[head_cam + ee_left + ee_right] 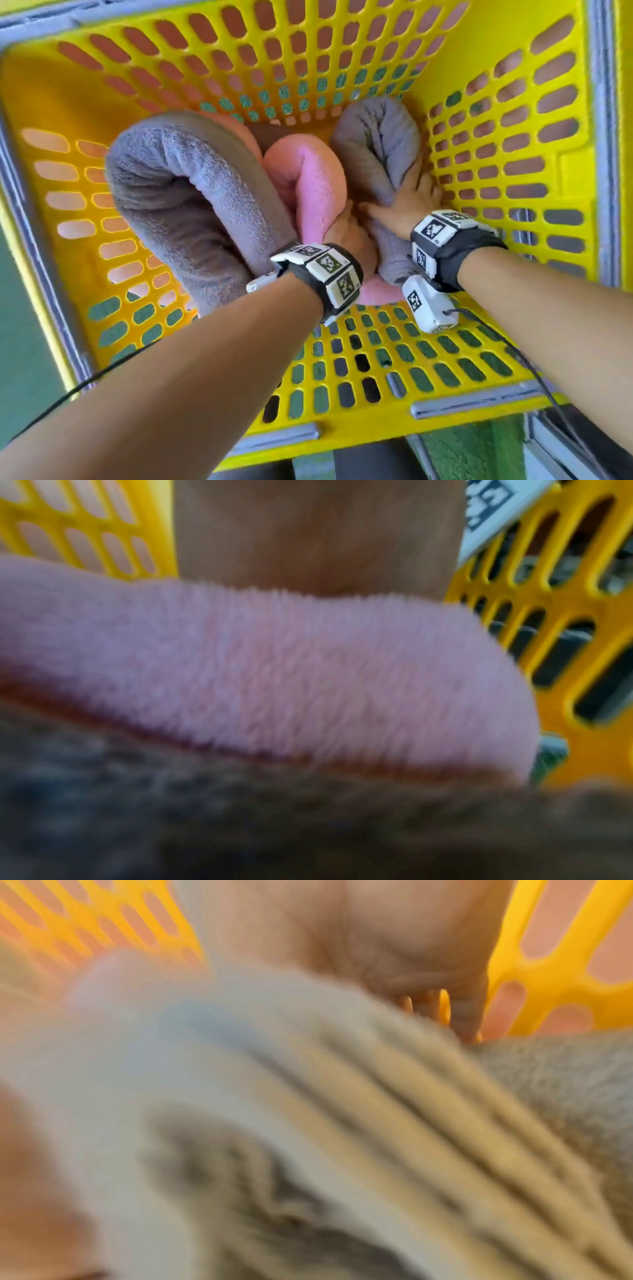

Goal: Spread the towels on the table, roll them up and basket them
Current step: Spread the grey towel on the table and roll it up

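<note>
I look straight down into the yellow slotted basket (507,68). Three rolled towels stand bent inside it: a big grey roll (185,192) at the left, a pink roll (308,178) in the middle, and a smaller grey roll (376,144) at the right. My left hand (346,228) is pushed down between the pink roll and the right grey roll, with its fingers hidden. In the left wrist view the pink roll (274,669) covers the fingers. My right hand (411,195) presses on the right grey roll (342,1096), fingers straight and reaching down beside the basket wall (548,961).
The basket's near wall (394,359) lies below my forearms, with grey rim strips along its edges. Green surface shows through the slots and at the lower right (472,445). Black cables run from both wrist cameras. A gap stays between the big grey roll and the left wall.
</note>
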